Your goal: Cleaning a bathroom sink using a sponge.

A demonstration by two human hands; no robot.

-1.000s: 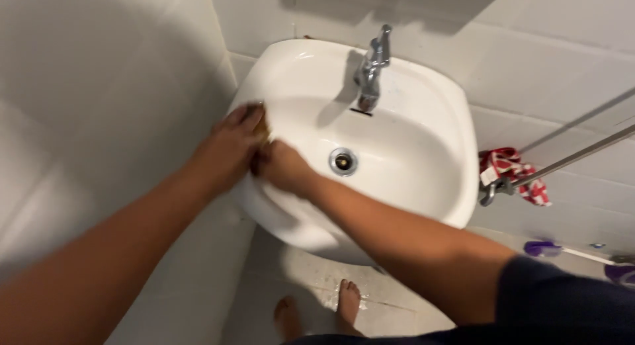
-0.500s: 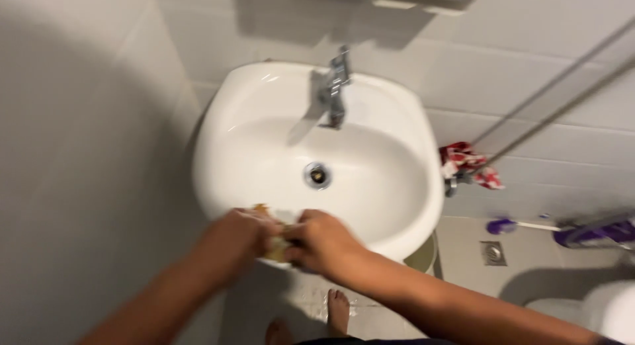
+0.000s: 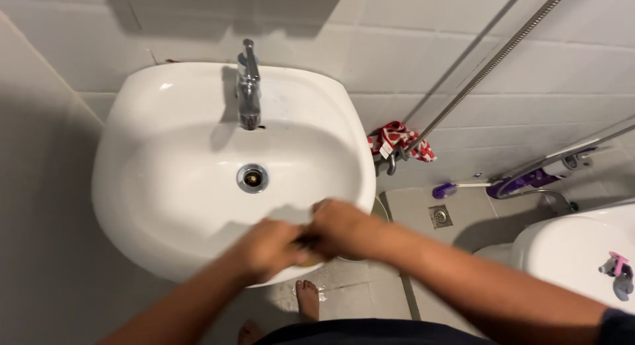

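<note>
Hands shifted right along sink (image 3: 132,206) rim, yellowish sponge (image 3: 309,258) mostly hidden

Home bathroom, small and tiled. White wall-hung basin (image 3: 198,179) with a chrome tap (image 3: 249,87) and a metal drain (image 3: 253,178), set against pale grey wall tiles (image 3: 410,60). Metal shower hose (image 3: 489,67) runs diagonally down the wall to a fitting just right of the basin, with a red-and-white cloth (image 3: 400,141) hung there. Floor is tiled too, with a floor drain (image 3: 440,216) near the wall. White toilet (image 3: 582,252) sits at the right edge. Purple-handled brush (image 3: 522,183) lies on the floor by the wall. Person stands barefoot, one bare foot (image 3: 307,300) showing below the basin. Domestic fittings throughout, nothing commercial.
</note>
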